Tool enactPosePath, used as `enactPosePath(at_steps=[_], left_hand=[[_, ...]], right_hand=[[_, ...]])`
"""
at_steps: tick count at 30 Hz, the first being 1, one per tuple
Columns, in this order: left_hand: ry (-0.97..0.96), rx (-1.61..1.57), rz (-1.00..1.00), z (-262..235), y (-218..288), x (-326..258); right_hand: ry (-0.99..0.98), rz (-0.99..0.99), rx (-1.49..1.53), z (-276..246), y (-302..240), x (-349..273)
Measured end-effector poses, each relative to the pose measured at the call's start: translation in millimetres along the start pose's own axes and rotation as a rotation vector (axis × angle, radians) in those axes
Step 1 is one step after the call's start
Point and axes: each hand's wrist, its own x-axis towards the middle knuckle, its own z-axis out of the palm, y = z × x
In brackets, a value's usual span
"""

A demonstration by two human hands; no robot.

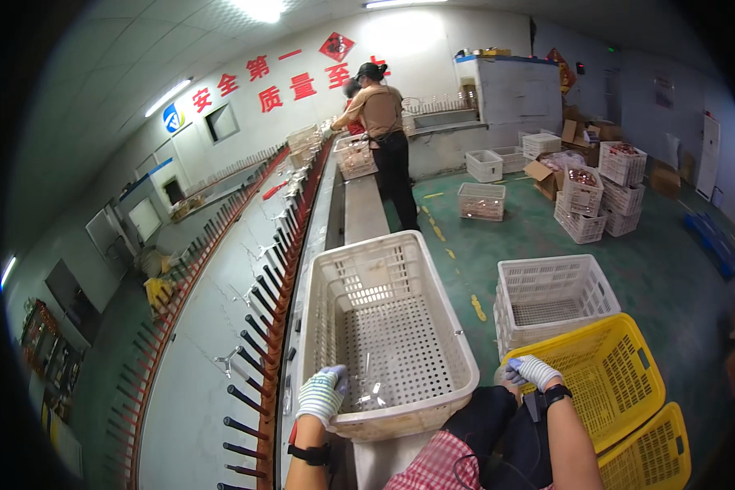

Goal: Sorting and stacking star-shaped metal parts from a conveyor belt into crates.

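White crate [433, 416]: sits on the narrow ledge [366, 214] right in front of the person, a few clear pieces [372, 395] lying on its holed bottom.
Left hand [322, 394]: gloved, fingers bent inward over the crate's near left corner; whether they grip the rim, I cannot tell.
Right hand [534, 371]: gloved, narrow, fingers folded at the near left corner of the yellow basket [600, 384]; a firm hold cannot be made out.
Step at the crate: seems to be handling crate and basket by their edges, one hand at each.
Next move: shifting the crate would likely call for both hands on its rim; taking out the pieces, for opened fingers reaching down.
Rods: black handles [244, 398] stand in a row along the red rail [265, 425], close by the crate's left side, and would hamper a swing that way.
Surface [196, 392]: beyond the rail, bearing a three-armed metal piece [229, 360].
Right side: another white crate [547, 312] and a second yellow basket [649, 465] crowd the yellow one.
Far end: a co-worker [381, 114] stands by the ledge.
Floor: stacked crates [581, 220] near cartons [580, 135].
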Motion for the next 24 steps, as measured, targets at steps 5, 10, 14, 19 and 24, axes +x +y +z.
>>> enactPosePath(at_steps=[5, 10, 14, 19, 24], left_hand=[[0.66, -0.083, 0.008, -12.6, 13.6, -10.8], [1.001, -0.307, -0.329, 6.2, -5.7, -58.8], [1.095, -0.267, -0.588, -2.8, -43.5, -91.4], [1.221, -0.546, -0.703, -13.7, -87.3, -95.3], [1.315, -0.48, -0.685, -57.1, -83.5, -114.7]], right_hand=[[0.004, 0.012, 0.02, -5.9, 5.3, 0.8], [-0.021, 0.016, 0.109, -5.4, 0.8, -5.2], [-0.029, 0.024, 0.061, 0.2, -1.7, -4.9], [-0.009, 0.033, 0.071, -3.4, 3.9, -2.0], [-0.037, 0.008, 0.069, -0.8, 6.4, 2.5]])
